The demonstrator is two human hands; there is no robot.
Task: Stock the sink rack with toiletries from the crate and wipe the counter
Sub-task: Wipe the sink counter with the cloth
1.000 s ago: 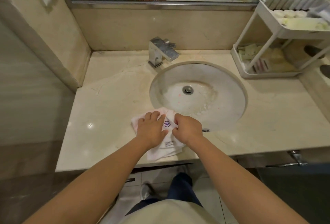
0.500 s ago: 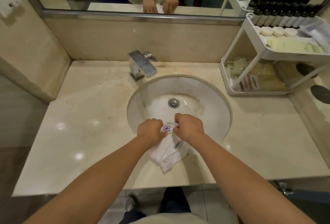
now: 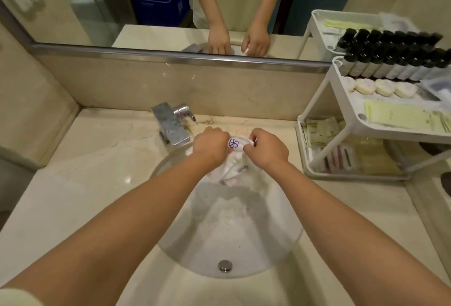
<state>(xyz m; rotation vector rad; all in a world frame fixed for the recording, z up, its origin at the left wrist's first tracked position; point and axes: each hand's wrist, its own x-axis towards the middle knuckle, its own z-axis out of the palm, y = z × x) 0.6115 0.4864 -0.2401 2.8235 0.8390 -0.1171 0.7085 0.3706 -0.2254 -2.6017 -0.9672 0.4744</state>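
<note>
Both hands are clamped on a white cloth [image 3: 238, 167] with a purple flower mark. The left hand [image 3: 211, 145] and right hand [image 3: 267, 148] are close together, fingers curled round the bunched top of the cloth. It is held over the far rim of the sink [image 3: 227, 227], just beside the faucet [image 3: 170, 123], and its loose end hangs into the bowl. The counter [image 3: 92, 183] surrounds the sink. To the right stands the white rack [image 3: 302, 149]. Its upper tier holds a row of black-capped bottles [image 3: 390, 66], round soaps [image 3: 383, 87] and pale packets, and its lower tray holds sachets. The mirror [image 3: 97, 0] reflects a blue crate [image 3: 161, 0].
</note>
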